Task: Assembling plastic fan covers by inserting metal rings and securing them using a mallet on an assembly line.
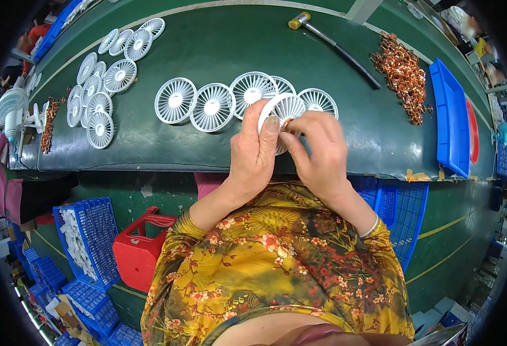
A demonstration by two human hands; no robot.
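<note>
My left hand (253, 151) grips a round white fan grille (288, 106) by its edge, the thumb across its face, above the front of the green table. Against the middle of that grille, my right hand (321, 149) pinches a small copper-coloured ring (285, 124); the fingertips partly cover it. Just beyond my hands lie several more white grilles, among them one at the left (176, 101), one beside it (212, 107) and one at the right (318, 102). Some of these overlap.
More white grilles (120, 75) are spread at the far left. A hammer (334, 44) with a yellow head lies at the back. Copper-coloured rings (402, 78) are heaped at the right, beside a blue tray (451, 118). Below the table stand a red stool (141, 249) and a blue crate (98, 239).
</note>
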